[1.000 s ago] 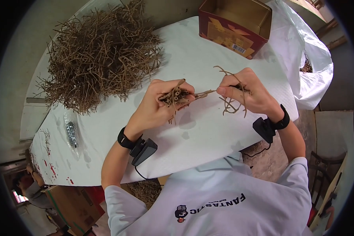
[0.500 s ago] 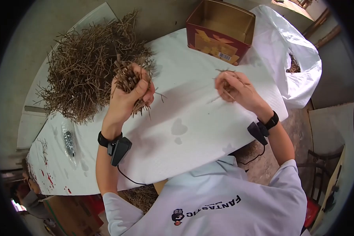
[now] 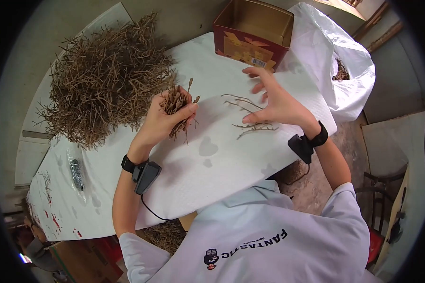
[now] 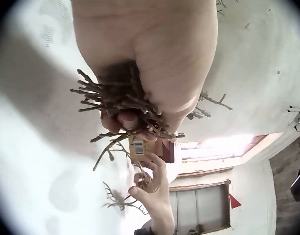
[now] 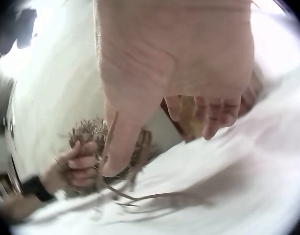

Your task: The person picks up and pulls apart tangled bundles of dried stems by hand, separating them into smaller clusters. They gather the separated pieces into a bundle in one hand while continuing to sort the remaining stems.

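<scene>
My left hand [image 3: 160, 120] grips a bundle of dry brown twigs [image 3: 177, 106], thumb laid across it, beside the near right side of a big twig heap [image 3: 101, 85]. In the left wrist view the bundle's cut ends [image 4: 91, 93] stick out past the curled fingers. To the right, my right hand [image 3: 281, 101] has its fingers spread and thumb apart. A few loose forked twigs [image 3: 255, 127] show around its thumb and below its fingers, over the white table cover. The right wrist view has a thin curved twig [image 5: 160, 196] just past the thumb tip.
A red and gold tin box [image 3: 245, 51], open at the top, stands at the back behind the right hand. Right of it, a white plastic bag [image 3: 356, 94] holds more brown material. A clear packet [image 3: 75, 172] lies at left on the white-covered table [image 3: 212, 184].
The right hand was pinching a twig at the bundle and holding several; it drew away and its fingers have now spread, letting go of them. The left hand moved left toward the heap with the bundle.
</scene>
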`<action>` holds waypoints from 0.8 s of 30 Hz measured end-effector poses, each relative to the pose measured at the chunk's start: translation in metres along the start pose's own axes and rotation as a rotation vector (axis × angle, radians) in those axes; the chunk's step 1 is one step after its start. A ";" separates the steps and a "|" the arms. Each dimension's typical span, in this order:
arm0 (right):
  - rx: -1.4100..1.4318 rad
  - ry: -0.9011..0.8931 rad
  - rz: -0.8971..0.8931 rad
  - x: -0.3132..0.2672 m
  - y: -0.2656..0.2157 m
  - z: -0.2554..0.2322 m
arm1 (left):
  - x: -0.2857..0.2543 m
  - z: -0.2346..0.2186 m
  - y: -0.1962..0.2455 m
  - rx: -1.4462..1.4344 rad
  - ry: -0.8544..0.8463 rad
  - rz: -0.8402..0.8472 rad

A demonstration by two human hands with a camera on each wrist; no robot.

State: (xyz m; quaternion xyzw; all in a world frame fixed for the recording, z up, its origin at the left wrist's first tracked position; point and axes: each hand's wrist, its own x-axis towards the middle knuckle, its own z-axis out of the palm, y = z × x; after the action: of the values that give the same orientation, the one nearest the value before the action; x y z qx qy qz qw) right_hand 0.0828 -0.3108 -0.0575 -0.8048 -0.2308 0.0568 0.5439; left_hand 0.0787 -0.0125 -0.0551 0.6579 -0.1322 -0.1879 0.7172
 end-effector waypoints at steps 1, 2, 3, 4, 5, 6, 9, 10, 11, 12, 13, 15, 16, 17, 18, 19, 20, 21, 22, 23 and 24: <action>-0.242 -0.004 0.106 -0.005 -0.006 -0.005 | 0.000 0.000 -0.003 0.044 -0.017 -0.002; -0.484 -0.008 0.212 -0.007 -0.022 -0.010 | 0.001 0.001 -0.006 0.035 -0.025 -0.001; -0.726 -0.013 0.317 -0.008 -0.033 -0.014 | 0.001 0.002 -0.008 0.056 -0.043 0.001; -0.732 -0.012 0.323 -0.012 -0.039 -0.018 | 0.001 0.002 -0.010 0.078 -0.060 0.001; -0.620 -0.069 0.360 -0.016 -0.044 -0.026 | 0.001 0.001 -0.011 0.102 -0.073 0.004; -0.505 -0.126 0.396 -0.021 -0.047 -0.033 | 0.000 0.000 -0.010 0.099 -0.075 0.007; -0.256 -0.115 0.429 -0.042 -0.034 -0.059 | -0.002 0.000 -0.008 0.130 -0.095 -0.008; -0.115 -0.047 0.423 -0.050 -0.024 -0.067 | -0.002 0.001 -0.009 0.123 -0.102 -0.004; 0.025 0.021 0.414 -0.056 -0.017 -0.071 | -0.002 0.001 -0.009 0.135 -0.111 0.000; 0.018 0.024 0.414 -0.059 -0.015 -0.070 | -0.002 0.001 -0.009 0.150 -0.116 0.005; 0.020 0.076 0.400 -0.062 -0.014 -0.067 | -0.003 0.001 -0.008 0.166 -0.118 0.011; 0.029 0.182 0.371 -0.068 -0.015 -0.058 | -0.004 0.005 -0.007 0.136 -0.109 0.005; 0.026 0.186 0.367 -0.071 -0.016 -0.045 | -0.005 0.007 -0.007 0.110 -0.101 -0.007; -0.093 0.149 0.250 -0.072 -0.020 -0.024 | -0.005 0.008 -0.006 0.084 -0.093 -0.019; -0.211 0.112 0.129 -0.074 -0.023 -0.010 | -0.008 0.009 -0.005 0.088 -0.094 -0.013; -0.212 0.110 0.123 -0.075 -0.019 -0.009 | -0.009 0.008 -0.005 -0.052 -0.120 -0.065; -0.250 0.098 0.086 -0.076 -0.012 -0.009 | -0.010 0.007 -0.006 -0.192 -0.141 -0.117; -0.287 0.084 0.047 -0.076 -0.006 -0.010 | -0.012 0.004 -0.007 -0.332 -0.160 -0.167; -0.321 0.071 0.004 -0.076 0.001 -0.010 | -0.014 0.001 -0.008 -0.328 -0.147 -0.161; -0.233 0.070 0.027 -0.079 0.007 -0.012 | -0.014 -0.001 -0.010 -0.335 -0.179 -0.131; -0.149 0.067 0.055 -0.085 0.009 -0.016 | -0.013 -0.001 -0.014 -0.345 -0.215 -0.101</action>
State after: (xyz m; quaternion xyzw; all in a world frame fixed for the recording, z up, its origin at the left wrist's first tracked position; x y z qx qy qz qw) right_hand 0.0152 -0.3641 -0.0727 -0.8507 -0.1936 0.0272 0.4880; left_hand 0.0658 -0.0067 -0.0680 0.5075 -0.1405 -0.3126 0.7906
